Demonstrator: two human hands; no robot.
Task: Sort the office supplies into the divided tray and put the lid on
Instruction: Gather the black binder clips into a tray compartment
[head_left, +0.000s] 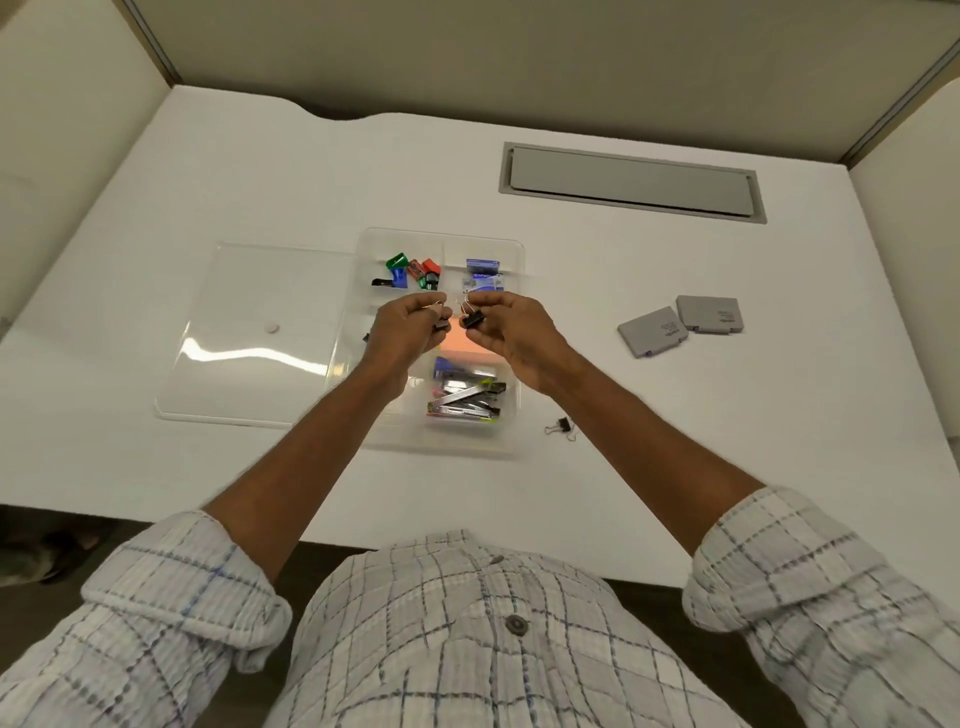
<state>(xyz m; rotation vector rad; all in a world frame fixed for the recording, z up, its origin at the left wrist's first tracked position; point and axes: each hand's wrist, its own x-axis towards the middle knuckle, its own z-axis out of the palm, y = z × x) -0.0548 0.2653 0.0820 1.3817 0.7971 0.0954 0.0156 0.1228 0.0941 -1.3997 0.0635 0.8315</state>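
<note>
A white table carried everything. Directly under the two pinching grips sat the clear divided tray. Left of the grips, touching the tray's side, the clear lid lay flat. Right of the grips, well apart, two grey flat cases rested just beside each other. Nearer the person and right of the grips, one black binder clip lay by the tray's corner.
</note>
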